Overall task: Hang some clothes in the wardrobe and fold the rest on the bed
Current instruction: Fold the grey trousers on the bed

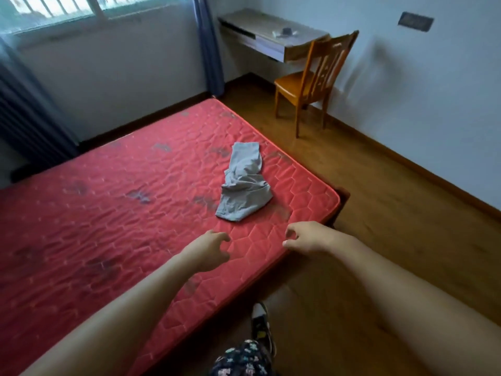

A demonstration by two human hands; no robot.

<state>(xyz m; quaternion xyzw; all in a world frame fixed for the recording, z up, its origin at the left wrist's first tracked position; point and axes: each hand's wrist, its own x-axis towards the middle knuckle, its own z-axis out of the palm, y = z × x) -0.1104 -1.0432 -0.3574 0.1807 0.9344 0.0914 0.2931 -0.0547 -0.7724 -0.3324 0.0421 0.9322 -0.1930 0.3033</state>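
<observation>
A crumpled grey garment [245, 183] lies on the red bed [108, 213] at centre frame, near the mattress's right edge. The left hand [207, 249] and right hand [309, 237] hover at lower centre, just short of the garment. The fingers [291, 229] of both are loosely curled, apart, gripping nothing. A wooden chair [311, 82] stands at upper right.

You're in a bedroom: a bare red bed [108, 213] beneath your left hand [208, 249], a desk [271, 28] and wooden chair [311, 82] beyond your right hand [306, 238], seemingly a barred window [54, 9].
</observation>
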